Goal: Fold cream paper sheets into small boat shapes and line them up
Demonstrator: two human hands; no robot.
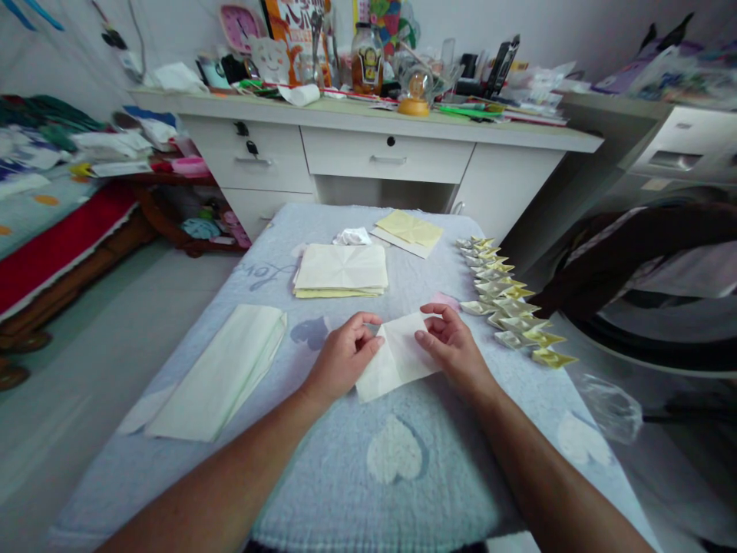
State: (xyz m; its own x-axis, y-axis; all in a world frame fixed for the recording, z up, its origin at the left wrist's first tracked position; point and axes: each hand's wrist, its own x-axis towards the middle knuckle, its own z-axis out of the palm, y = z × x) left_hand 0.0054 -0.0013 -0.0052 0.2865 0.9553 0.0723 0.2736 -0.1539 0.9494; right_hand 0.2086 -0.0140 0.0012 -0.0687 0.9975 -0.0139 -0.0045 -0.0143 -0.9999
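Note:
Between my two hands is a creased, pale sheet of paper [397, 361], tilted up off the cloth. My left hand [348, 349] pinches its upper left corner between thumb and fingers. On the opposite side, my right hand [449, 342] grips the upper right edge, thumb in front and fingers behind. Beyond them lies a stack of creased paper sheets [342, 267], white on top with yellow below. Several small folded paper boats [512, 307] stand in rows to the right of my right hand. A folded bundle of pale paper [222, 376] rests left of my left hand.
A blue cloth with hearts covers the table [397, 499]. Toward the back are yellow and white sheets [408, 229] and a crumpled white paper [352, 236]. Behind stands a white desk [385, 150] crowded with jars and stationery. A washing machine [679, 177] is at right.

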